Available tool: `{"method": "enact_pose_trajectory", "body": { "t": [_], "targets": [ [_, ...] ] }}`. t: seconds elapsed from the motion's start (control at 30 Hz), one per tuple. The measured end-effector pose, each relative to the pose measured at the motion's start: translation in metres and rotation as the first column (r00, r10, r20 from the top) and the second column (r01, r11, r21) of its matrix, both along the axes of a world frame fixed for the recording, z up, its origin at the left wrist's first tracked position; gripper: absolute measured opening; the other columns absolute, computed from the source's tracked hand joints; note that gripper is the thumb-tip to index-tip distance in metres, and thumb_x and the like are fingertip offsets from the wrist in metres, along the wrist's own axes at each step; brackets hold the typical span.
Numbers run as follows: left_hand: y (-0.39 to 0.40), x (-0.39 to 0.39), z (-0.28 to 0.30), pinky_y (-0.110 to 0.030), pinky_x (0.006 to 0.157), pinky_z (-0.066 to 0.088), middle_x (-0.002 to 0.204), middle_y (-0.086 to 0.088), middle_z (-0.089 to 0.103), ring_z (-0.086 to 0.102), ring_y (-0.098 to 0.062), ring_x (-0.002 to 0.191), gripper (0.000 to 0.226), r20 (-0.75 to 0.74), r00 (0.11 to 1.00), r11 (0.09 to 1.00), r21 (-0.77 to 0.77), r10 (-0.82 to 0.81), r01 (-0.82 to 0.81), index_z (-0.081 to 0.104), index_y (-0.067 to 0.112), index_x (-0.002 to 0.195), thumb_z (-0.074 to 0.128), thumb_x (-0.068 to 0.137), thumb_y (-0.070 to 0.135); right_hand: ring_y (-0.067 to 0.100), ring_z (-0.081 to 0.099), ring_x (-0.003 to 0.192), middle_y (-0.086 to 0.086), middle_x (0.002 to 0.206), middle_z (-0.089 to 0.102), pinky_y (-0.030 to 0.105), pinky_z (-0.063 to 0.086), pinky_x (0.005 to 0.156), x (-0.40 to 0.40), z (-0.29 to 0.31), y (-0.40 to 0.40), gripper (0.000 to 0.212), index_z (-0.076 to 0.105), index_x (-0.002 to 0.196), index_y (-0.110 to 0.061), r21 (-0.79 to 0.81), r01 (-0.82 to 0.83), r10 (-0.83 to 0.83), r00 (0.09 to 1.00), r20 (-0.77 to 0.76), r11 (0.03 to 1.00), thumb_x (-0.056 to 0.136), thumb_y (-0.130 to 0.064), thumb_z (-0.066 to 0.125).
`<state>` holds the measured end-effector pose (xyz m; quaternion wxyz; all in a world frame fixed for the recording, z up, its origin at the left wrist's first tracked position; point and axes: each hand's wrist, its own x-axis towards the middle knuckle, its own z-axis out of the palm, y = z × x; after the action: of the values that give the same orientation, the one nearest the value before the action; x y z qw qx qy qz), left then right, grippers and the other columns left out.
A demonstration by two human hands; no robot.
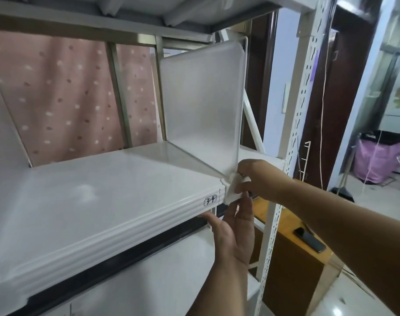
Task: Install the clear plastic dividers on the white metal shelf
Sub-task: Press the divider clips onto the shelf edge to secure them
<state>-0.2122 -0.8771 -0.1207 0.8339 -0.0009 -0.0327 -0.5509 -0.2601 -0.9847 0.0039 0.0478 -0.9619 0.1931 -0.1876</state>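
A clear, frosted plastic divider [201,106] stands upright on the white metal shelf [98,192], near its right end. The divider's white front clip [231,189] hooks over the shelf's front lip, just right of a label reading "3-4" [210,200]. My right hand [260,179] comes from the right and pinches the clip at the divider's lower front corner. My left hand [234,233] reaches up from below, its fingers spread against the underside of the clip and the shelf lip. Part of the clip is hidden by my fingers.
A perforated white upright post [292,137] stands just right of my hands. Another shelf [130,12] hangs overhead and one lies below. A pink dotted curtain [64,96] hangs behind. To the right are a wooden box with a phone [310,239] on it and a pink bag [374,158].
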Motion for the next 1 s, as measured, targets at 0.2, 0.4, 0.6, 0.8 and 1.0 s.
{"method": "enact_pose_trajectory", "body": {
  "t": [0.2, 0.4, 0.6, 0.8, 1.0],
  "targets": [
    [-0.008, 0.008, -0.010, -0.056, 0.097, 0.059, 0.131, -0.037, 0.064, 0.071, -0.047, 0.113, 0.111, 0.013, 1.000, 1.000, 0.024, -0.004, 0.003, 0.061, -0.020, 0.130, 0.060, 0.065, 0.070, 0.013, 0.055, 0.077, -0.006, 0.085, 0.060, 0.013, 0.038, 0.060, -0.001, -0.009, -0.002, 0.021, 0.071, 0.089, -0.016, -0.013, -0.005, 0.006, 0.996, 0.086, 1.000, 0.075, -0.027, 0.083],
    [0.001, 0.016, -0.014, -0.056, 0.093, 0.061, 0.122, -0.034, 0.068, 0.074, -0.045, 0.103, 0.102, 0.008, 1.000, 0.999, 0.046, -0.005, 0.005, 0.059, -0.017, 0.134, 0.061, 0.073, 0.064, 0.014, 0.061, 0.091, -0.003, 0.102, 0.070, 0.028, 0.052, 0.081, 0.001, -0.017, 0.002, 0.039, 0.076, 0.109, -0.016, 0.010, -0.031, 0.028, 0.980, 0.195, 0.999, 0.072, -0.028, 0.083],
    [0.014, 0.013, -0.007, -0.056, 0.083, 0.065, 0.117, -0.034, 0.071, 0.077, -0.044, 0.097, 0.093, -0.025, 1.000, 0.999, 0.041, -0.005, 0.006, 0.058, -0.014, 0.135, 0.063, 0.075, 0.057, 0.018, 0.062, 0.097, 0.001, 0.106, 0.071, 0.039, 0.056, 0.084, 0.001, -0.013, 0.013, 0.047, 0.077, 0.107, -0.017, 0.062, -0.004, -0.009, 0.980, 0.199, 0.998, 0.067, -0.040, 0.085],
    [0.029, 0.009, -0.008, -0.052, 0.085, 0.065, 0.134, -0.032, 0.067, 0.072, -0.043, 0.115, 0.088, 0.073, 0.997, 0.991, 0.134, -0.010, 0.001, 0.065, -0.010, 0.132, 0.062, 0.080, 0.061, 0.022, 0.064, 0.103, 0.003, 0.112, 0.071, 0.038, 0.056, 0.089, 0.000, -0.016, 0.019, 0.048, 0.073, 0.116, -0.015, 0.084, 0.031, -0.047, 0.981, 0.188, 0.996, 0.072, -0.031, 0.085],
    [0.077, 0.010, -0.020, -0.046, 0.081, 0.066, 0.127, -0.027, 0.073, 0.074, -0.040, 0.112, 0.098, 0.244, 0.970, 0.907, 0.412, -0.024, -0.082, 0.063, -0.004, 0.135, 0.070, 0.070, 0.068, 0.020, 0.061, 0.109, 0.001, 0.130, 0.065, 0.032, 0.049, 0.091, -0.003, -0.028, 0.037, 0.058, 0.064, 0.128, -0.019, 0.207, 0.067, -0.113, 0.970, 0.215, 0.976, 0.076, -0.036, 0.083]
  ]
}}
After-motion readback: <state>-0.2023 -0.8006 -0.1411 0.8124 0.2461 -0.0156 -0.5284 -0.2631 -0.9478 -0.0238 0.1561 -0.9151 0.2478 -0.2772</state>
